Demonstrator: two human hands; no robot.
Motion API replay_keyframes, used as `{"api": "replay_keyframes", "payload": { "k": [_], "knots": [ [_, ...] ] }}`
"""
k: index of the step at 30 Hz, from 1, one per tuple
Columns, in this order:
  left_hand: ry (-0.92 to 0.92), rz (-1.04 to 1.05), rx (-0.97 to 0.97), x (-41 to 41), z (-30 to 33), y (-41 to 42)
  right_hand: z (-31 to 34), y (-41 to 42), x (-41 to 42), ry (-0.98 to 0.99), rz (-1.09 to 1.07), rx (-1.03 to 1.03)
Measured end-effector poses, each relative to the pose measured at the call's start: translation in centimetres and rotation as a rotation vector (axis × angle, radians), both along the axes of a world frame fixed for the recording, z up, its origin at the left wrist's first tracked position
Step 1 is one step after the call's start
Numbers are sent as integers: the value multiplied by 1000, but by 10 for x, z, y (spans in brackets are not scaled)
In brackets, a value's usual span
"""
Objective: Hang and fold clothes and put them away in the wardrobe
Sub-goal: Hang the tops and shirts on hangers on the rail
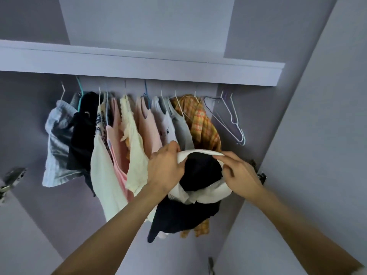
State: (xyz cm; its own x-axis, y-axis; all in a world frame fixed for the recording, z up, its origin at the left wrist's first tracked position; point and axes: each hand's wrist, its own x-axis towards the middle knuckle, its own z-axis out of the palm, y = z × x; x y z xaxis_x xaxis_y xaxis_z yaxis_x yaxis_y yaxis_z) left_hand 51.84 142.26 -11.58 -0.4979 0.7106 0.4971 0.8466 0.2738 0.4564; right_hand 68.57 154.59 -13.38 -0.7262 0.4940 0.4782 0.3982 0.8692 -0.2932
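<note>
While hung clothes (127,135) fill the rail across the middle of the frame, the left hand (165,167) and right hand (239,173) each grasp a black-and-white garment (200,171) at centre right, below empty hangers (228,118).

Wardrobe walls (309,96): being shown in lilac grey.
Held garment (200,171): being seen as black, white-edged.
Shirt (204,124), centre right: being displayed in orange-yellow plaid.
Tops (148,124), centre: being shown pale pink.

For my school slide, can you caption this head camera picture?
Two hands, left and right, hold a black-and-white garment up before hanging clothes.
</note>
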Motion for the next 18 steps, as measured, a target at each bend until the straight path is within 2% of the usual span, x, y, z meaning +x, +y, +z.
{"api": "replay_keyframes", "payload": {
  "k": [3, 5, 8, 12, 15, 18],
  "knots": [
    [-62, 55, -79, -9, 9, 19, 11, 23, -10, 187, -2, -158],
    [-74, 66, -87, -16, 12, 29, 19, 41, -20, 251, -155, -222],
    [-105, 62, -57, -22, 16, 41, 26, 81, -40, 82, -389, -182],
    [-185, 65, -17, -26, 12, 53, 19, 133, -62, -236, -540, -48],
    [-213, 82, -22, -33, 7, 61, 11, 164, -76, -303, -650, -7],
    [-217, 121, -50, -40, 6, 62, 3, 179, -85, -285, -689, 22]
  ]
}}
